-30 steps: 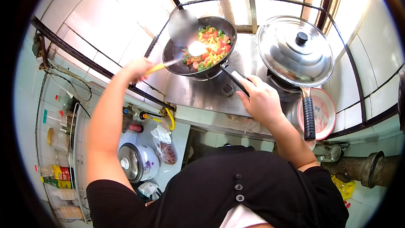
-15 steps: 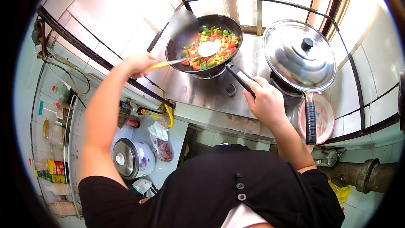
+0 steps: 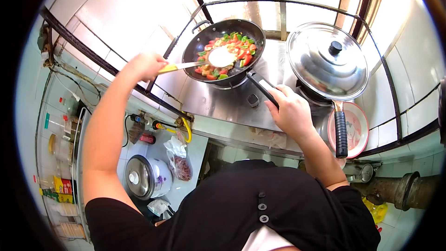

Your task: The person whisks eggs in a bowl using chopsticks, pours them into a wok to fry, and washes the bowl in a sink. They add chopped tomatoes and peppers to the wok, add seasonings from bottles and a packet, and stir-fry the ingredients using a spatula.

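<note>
A black frying pan point(image 3: 190, 56) sits on the left burner, holding chopped red and green vegetables point(image 3: 246, 51) with yellowish bits. My left hand point(image 3: 145, 67) is closed around the yellow handle of a metal ladle point(image 3: 222, 57), whose shiny bowl lies on the food. With my right hand point(image 3: 291, 110) I grip the pan's black handle point(image 3: 263, 88), fingers wrapped over its end.
On the right burner stands a second pan with a silver lid point(image 3: 320, 65), its black handle point(image 3: 341, 135) pointing toward me. A red-rimmed bowl point(image 3: 362, 132) is beneath it. Lower left are a rice cooker point(image 3: 160, 176) and a plastic bag point(image 3: 175, 151). A black rail point(image 3: 288, 0) surrounds the stove.
My left hand has moved left and slightly up, bringing the ladle bowl left across the food. The food has shifted in the pan. My right hand keeps its grip.
</note>
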The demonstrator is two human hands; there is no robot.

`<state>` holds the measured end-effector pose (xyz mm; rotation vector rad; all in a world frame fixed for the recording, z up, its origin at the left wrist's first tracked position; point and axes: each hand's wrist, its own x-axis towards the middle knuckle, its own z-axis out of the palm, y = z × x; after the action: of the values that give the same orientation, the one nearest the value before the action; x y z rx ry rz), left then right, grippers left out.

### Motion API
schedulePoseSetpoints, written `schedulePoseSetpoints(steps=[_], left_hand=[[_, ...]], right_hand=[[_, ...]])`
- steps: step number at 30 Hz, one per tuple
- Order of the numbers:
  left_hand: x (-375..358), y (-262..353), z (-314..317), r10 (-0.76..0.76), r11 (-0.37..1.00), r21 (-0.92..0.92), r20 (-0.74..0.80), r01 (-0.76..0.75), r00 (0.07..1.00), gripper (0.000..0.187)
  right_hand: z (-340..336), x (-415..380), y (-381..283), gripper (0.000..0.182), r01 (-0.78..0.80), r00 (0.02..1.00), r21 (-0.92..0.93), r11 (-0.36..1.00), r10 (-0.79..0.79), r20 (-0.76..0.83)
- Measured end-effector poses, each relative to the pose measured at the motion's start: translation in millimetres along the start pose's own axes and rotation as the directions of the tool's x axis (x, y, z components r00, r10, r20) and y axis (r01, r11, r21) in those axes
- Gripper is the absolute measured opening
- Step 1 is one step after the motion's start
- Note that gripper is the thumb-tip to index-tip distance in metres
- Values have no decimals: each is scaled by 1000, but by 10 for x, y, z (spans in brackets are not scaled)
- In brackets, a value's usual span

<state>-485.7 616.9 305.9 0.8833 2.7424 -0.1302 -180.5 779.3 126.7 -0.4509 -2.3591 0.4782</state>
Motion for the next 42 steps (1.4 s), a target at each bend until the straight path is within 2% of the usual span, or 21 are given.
schedulePoseSetpoints(steps=[3, 4, 7, 10, 13, 14, 15, 16, 17, 18, 19, 21, 23, 26, 27, 29, 32, 34, 37, 40, 42], left_hand=[[-157, 235, -494, 10, 960, 280, -102, 19, 995, 25], [-219, 352, -606, 81, 900, 435, -147, -9, 986, 24], [-277, 772, -739, 87, 689, 717, -225, 104, 971, 21], [-205, 1205, -762, -117, 528, 823, -174, 210, 978, 21], [251, 1004, -752, -289, 644, 724, -68, 247, 955, 19], [319, 799, -755, -249, 664, 738, 60, 125, 967, 22], [386, 535, -701, -224, 777, 622, 128, 97, 966, 26], [523, 212, -588, -238, 820, 567, 208, 81, 949, 29], [409, 44, -427, -253, 942, 275, 199, 193, 947, 27], [351, -44, -203, -239, 967, 147, 220, 210, 946, 28], [408, -151, 109, -247, 963, -47, 229, 264, 942, 30], [457, -243, 636, -94, 915, -370, 191, 161, 977, 26], [670, -408, 954, 5, 869, -495, 21, 6, 1000, 27], [261, -249, 826, 76, 952, -277, -193, -128, 978, 29], [201, -323, 853, 199, 962, -106, -349, -250, 916, 28], [93, -492, 907, 478, 878, 280, -550, -388, 685, 28], [-420, -392, 609, 473, 876, 368, -535, -311, 700, 26], [-674, -415, 367, 523, 846, 442, -572, -300, 632, 25], [-1093, -369, -59, 536, 801, 556, -500, -222, 680, 34], [-1276, -186, -179, 556, 769, 591, -431, -244, 710, 30], [-1120, -49, 13, 558, 780, 571, -452, -254, 696, 22]], right_hand=[[-2, 9, 15, 31, 31, 999, -13, 999, -31, -16], [-7, 9, 5, 31, 26, 1000, -20, 999, -26, -7], [1, 8, -3, 30, 23, 1000, -24, 999, -23, -8], [-10, -3, 1, 30, 27, 1000, -16, 1000, -27, -4], [-29, -2, -4, 31, 35, 999, -14, 999, -36, -12], [-26, -5, -1, 31, 39, 999, -15, 999, -39, -17], [-21, -9, 11, 31, 40, 999, -15, 999, -40, -23], [-8, -15, 35, 31, 42, 999, -5, 999, -42, -16], [-17, -13, 31, 31, 28, 1000, -3, 1000, -28, -5], [-36, -9, 13, 31, 18, 1000, -2, 1000, -18, 10], [-48, 0, -2, 32, 15, 1000, -4, 1000, -15, 27], [-45, 4, -2, 32, 24, 999, -12, 1000, -24, 41], [-58, 10, 21, 32, 39, 998, -26, 999, -38, 44], [-52, 13, 5, 33, 48, 998, -24, 999, -47, 37], [-61, 25, -13, 34, 39, 999, -21, 999, -39, 39], [-60, 36, -26, 34, 35, 999, -16, 999, -34, 35], [-36, 17, 7, 36, 41, 999, -9, 999, -41, 17], [-25, 10, 11, 35, 36, 999, -2, 999, -36, 6], [-22, 13, 8, 35, 33, 999, -2, 999, -33, -8], [-23, 16, -8, 35, 18, 1000, -6, 1000, -18, -6], [-21, 6, -15, 35, 7, 1000, 0, 1000, -7, 2]])
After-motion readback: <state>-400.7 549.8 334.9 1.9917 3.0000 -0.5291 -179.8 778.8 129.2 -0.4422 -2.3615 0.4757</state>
